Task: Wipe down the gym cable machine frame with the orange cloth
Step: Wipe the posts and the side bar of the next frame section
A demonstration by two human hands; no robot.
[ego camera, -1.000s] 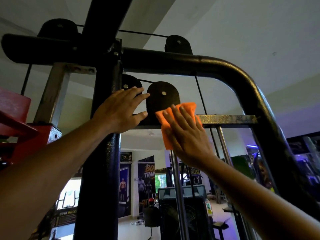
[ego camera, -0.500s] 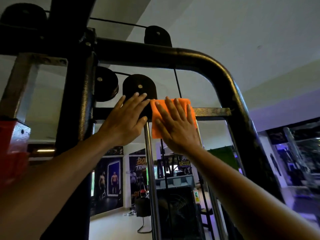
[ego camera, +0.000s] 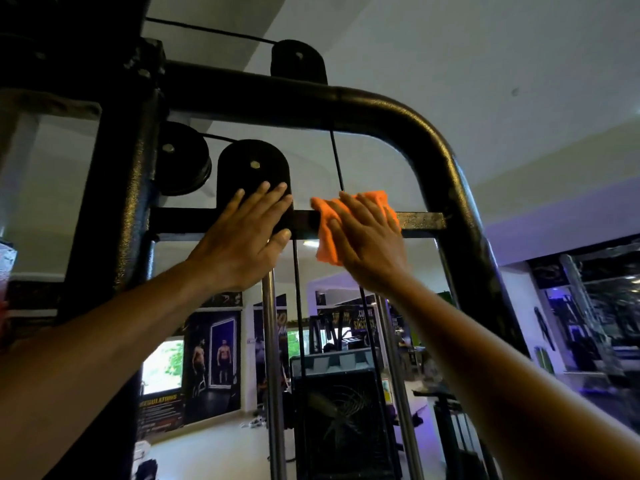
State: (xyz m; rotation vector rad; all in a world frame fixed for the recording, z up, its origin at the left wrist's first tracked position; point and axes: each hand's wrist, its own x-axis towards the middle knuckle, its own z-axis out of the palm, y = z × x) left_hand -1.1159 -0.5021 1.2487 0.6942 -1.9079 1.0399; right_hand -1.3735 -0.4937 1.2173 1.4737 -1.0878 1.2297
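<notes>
The black cable machine frame [ego camera: 426,133] arches overhead, with a worn horizontal crossbar [ego camera: 420,220] below its top tube. My right hand [ego camera: 367,240] presses the orange cloth [ego camera: 323,233] flat against that crossbar, fingers straight. My left hand [ego camera: 242,237] lies flat, fingers spread, on the black pulley bracket [ego camera: 252,168] just left of the cloth. Part of the cloth is hidden under my right palm.
A second pulley wheel [ego camera: 181,159] sits left of the bracket, beside the thick black upright [ego camera: 114,202]. A cable [ego camera: 336,157] drops past the cloth. Chrome guide rods [ego camera: 272,341] and the weight stack [ego camera: 343,410] stand below. Posters and other gym machines fill the room behind.
My right hand has slid the cloth rightward along the crossbar, opening a gap from my left hand. My left hand stays on the pulley bracket. The view has shifted right.
</notes>
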